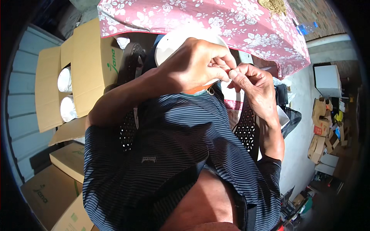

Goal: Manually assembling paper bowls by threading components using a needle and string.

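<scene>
In front of my chest both hands meet, fingertips almost touching. Thumb and fingers of my left hand (196, 59) are pinched together. My right hand (255, 82) pinches at the same spot from the other side. Between the fingertips shows a tiny dark reddish bit, too small to name. Behind and below my left hand is a round white bowl-like thing (166, 48), its far side washed out by sunlight. Under my left wrist an orange piece (195, 90) pokes out, with a small pale loop (211, 91) beside it; the rest is hidden.
A table under a pink flowered cloth (246, 23) stands ahead, with a tan stringy bundle (273, 5) on it. At left, an open cardboard box (90, 57) holds white rolls or wrapped bundles (65, 80). More cartons (46, 192) lie below; scrap cardboard (319, 123) is at right.
</scene>
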A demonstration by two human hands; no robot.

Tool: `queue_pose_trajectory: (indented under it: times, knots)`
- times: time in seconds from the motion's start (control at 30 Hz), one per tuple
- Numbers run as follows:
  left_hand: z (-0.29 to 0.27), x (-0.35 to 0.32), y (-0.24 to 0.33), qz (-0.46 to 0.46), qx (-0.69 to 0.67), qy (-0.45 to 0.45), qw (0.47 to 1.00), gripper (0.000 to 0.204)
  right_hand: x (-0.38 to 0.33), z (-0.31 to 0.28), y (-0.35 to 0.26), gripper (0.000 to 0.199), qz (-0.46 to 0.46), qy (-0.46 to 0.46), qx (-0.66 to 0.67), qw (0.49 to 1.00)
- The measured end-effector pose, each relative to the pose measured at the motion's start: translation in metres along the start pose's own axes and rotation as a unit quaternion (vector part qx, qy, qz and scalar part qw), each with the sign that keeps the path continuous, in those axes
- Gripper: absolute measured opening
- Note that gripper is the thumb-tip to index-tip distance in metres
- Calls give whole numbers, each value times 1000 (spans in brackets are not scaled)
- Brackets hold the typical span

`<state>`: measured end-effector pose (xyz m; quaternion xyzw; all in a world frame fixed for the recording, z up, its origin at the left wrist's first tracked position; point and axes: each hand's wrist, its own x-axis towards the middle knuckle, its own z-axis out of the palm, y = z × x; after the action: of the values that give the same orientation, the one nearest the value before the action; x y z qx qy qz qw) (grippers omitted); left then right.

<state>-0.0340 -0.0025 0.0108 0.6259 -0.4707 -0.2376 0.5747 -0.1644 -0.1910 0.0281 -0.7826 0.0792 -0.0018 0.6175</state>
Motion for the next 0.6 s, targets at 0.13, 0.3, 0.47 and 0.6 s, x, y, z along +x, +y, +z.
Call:
queue_pose_trajectory:
  times: [0.13, 0.3, 0.47, 0.6]
  knots:
    - [2, 2, -3, 20, 11, 19, 1000, 26, 0, -2, 2, 20, -15, 4, -1, 1000]
    - [2, 3, -4, 15, 11, 25, 1000, 25, 0, -1, 1, 23, -21, 16, -44, 999]
    - [2, 1, -6, 27, 3, 24, 999, 22, -2, 2, 0, 26, -33, 25, -44, 998]
    - [1, 0, -6, 24, -13, 35, 999, 17, -3, 2, 2, 25, -29, 33, -64, 997]
